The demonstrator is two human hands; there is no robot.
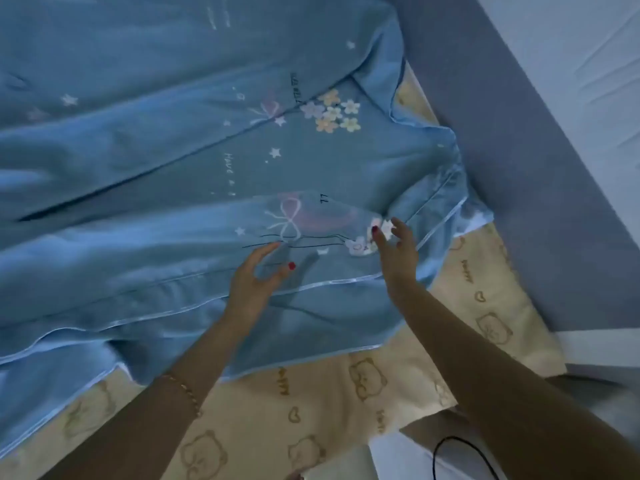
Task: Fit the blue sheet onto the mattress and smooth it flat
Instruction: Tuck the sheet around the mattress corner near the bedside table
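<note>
— Where's the blue sheet?
— Spread in long folds over the mattress, its near corner short of the cream bear-print edge.
— And the hands?
— Left hand and right hand are loose-fingered, grasping nothing, seemingly just above the fabric.

Your hands and forearms: bare, no sleeves in view.

Your left hand shows red polish on the thumbnail; a thin gold-toned chain bracelet circles that forearm. Your right hand shows red polish on one visible nail. No rings or watch can be made out.
</note>
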